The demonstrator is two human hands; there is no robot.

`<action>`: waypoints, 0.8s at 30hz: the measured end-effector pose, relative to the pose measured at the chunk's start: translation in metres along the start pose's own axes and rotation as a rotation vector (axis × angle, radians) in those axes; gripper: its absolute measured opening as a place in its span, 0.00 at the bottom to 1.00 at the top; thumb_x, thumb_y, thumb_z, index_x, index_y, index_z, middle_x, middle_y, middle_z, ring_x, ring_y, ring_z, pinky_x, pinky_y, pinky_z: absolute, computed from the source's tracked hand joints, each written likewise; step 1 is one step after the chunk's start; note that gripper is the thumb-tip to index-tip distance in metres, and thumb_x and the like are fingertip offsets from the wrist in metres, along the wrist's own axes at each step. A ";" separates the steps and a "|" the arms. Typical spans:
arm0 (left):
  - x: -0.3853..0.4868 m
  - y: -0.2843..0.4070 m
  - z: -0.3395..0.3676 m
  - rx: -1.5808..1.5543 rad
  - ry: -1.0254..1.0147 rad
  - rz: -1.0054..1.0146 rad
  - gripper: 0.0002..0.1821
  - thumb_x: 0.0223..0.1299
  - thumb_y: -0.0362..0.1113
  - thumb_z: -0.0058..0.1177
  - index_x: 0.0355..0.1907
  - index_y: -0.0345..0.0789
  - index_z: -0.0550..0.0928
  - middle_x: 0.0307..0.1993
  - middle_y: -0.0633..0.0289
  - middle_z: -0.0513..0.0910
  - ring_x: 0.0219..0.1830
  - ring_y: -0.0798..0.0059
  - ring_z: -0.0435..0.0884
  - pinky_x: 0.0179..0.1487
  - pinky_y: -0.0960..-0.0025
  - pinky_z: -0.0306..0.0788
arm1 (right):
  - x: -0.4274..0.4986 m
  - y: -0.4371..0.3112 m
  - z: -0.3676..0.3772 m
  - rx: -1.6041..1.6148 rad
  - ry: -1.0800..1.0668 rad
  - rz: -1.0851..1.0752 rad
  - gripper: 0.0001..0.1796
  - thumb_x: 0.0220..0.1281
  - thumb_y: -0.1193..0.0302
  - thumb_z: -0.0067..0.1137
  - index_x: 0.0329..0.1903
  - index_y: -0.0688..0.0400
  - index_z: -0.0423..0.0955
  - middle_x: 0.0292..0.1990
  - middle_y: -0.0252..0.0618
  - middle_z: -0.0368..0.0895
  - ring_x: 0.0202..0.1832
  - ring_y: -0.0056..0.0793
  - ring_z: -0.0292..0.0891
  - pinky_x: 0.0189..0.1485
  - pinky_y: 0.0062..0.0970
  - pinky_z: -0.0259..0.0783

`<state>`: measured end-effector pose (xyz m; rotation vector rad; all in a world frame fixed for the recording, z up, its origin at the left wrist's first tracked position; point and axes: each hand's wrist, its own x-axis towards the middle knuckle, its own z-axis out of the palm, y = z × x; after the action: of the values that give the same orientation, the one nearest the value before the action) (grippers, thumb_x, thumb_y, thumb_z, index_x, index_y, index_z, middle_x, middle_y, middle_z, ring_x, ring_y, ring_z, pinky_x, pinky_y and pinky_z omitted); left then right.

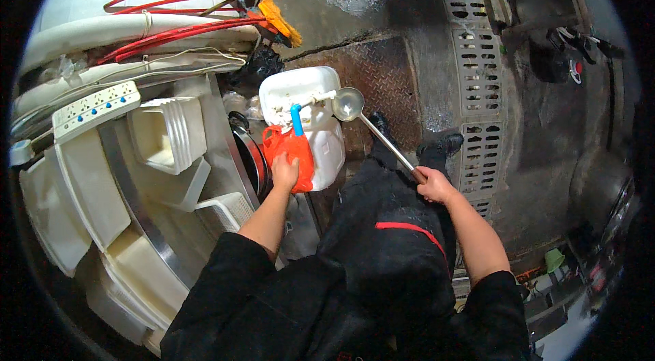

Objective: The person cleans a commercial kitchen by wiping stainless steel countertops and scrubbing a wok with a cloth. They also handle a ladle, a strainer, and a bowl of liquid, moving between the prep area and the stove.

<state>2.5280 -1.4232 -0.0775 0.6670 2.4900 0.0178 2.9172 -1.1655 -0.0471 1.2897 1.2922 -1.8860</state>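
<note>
My right hand [436, 186] grips the brown end of a long-handled metal ladle [384, 135]. The ladle's round bowl [348, 104] is held level with the white tip [327, 96] of a spout, close by or touching it. A blue elbow pipe [297, 119] joins that spout and goes down behind an orange-red plastic bag [291, 149]. Around the bag my left hand [284, 172] is closed, with some fingertips hidden. Beneath and behind the bag stand white plastic containers [327, 154], whose upper one [302, 80] has whitish residue on top.
At left, a steel counter [217, 105] carries stacked white bins [171, 133] and a power strip [97, 110]. Red-handled brushes [179, 36] lie across white pipes. A black pan [248, 151] stands beside the bag. Floor grates [478, 72] run along the right; the floor looks wet.
</note>
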 end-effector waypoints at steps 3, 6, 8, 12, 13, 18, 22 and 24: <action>-0.030 -0.004 0.004 0.032 -0.057 -0.057 0.31 0.57 0.48 0.56 0.57 0.28 0.74 0.56 0.40 0.74 0.61 0.47 0.69 0.66 0.55 0.62 | -0.011 0.008 -0.004 0.039 -0.014 -0.004 0.34 0.49 0.80 0.53 0.64 0.52 0.68 0.26 0.36 0.75 0.19 0.24 0.70 0.20 0.27 0.69; -0.052 0.004 0.008 0.027 -0.082 -0.052 0.30 0.57 0.48 0.56 0.57 0.28 0.74 0.57 0.40 0.73 0.62 0.48 0.70 0.66 0.56 0.62 | -0.030 0.018 -0.018 0.114 -0.046 0.001 0.33 0.49 0.80 0.53 0.63 0.50 0.69 0.24 0.33 0.71 0.19 0.23 0.70 0.20 0.25 0.69; -0.058 0.019 0.010 0.030 -0.101 -0.020 0.30 0.57 0.48 0.56 0.57 0.28 0.74 0.57 0.40 0.73 0.62 0.48 0.70 0.66 0.56 0.63 | -0.049 0.027 -0.031 0.119 -0.042 -0.036 0.32 0.50 0.79 0.53 0.62 0.49 0.70 0.24 0.31 0.70 0.20 0.22 0.69 0.20 0.25 0.68; -0.054 0.070 0.006 0.041 -0.075 0.084 0.30 0.56 0.47 0.57 0.56 0.28 0.75 0.56 0.40 0.74 0.61 0.48 0.71 0.65 0.56 0.64 | -0.094 0.055 -0.067 0.082 -0.010 -0.206 0.29 0.50 0.76 0.55 0.60 0.52 0.70 0.26 0.31 0.71 0.23 0.21 0.68 0.24 0.25 0.67; -0.051 0.089 0.006 0.050 -0.068 0.090 0.29 0.56 0.46 0.57 0.56 0.28 0.75 0.56 0.40 0.74 0.60 0.48 0.71 0.65 0.56 0.64 | -0.107 0.062 -0.076 0.059 0.030 -0.221 0.29 0.50 0.75 0.55 0.60 0.53 0.70 0.27 0.32 0.72 0.24 0.20 0.68 0.26 0.25 0.67; -0.038 0.198 0.001 0.015 0.002 0.266 0.27 0.56 0.44 0.58 0.52 0.27 0.77 0.53 0.39 0.76 0.59 0.46 0.71 0.63 0.55 0.66 | -0.192 0.109 -0.130 0.145 0.130 -0.337 0.29 0.51 0.73 0.57 0.60 0.55 0.70 0.29 0.33 0.74 0.26 0.20 0.69 0.29 0.25 0.69; -0.046 0.307 0.007 0.075 -0.020 0.384 0.27 0.57 0.46 0.57 0.54 0.28 0.76 0.54 0.41 0.76 0.59 0.47 0.72 0.63 0.56 0.66 | -0.279 0.147 -0.168 0.271 0.210 -0.262 0.27 0.53 0.74 0.56 0.59 0.57 0.70 0.28 0.33 0.73 0.23 0.20 0.70 0.24 0.24 0.68; -0.058 0.366 0.017 0.059 -0.037 0.441 0.28 0.57 0.46 0.57 0.56 0.29 0.76 0.55 0.42 0.75 0.59 0.48 0.72 0.63 0.57 0.66 | -0.320 0.166 -0.181 0.376 0.222 -0.268 0.27 0.54 0.75 0.55 0.60 0.57 0.69 0.27 0.33 0.73 0.22 0.20 0.69 0.23 0.24 0.68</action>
<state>2.7461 -1.1313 -0.0070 1.2157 2.2676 0.0951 3.2608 -1.1022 0.1551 1.6191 1.3148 -2.3101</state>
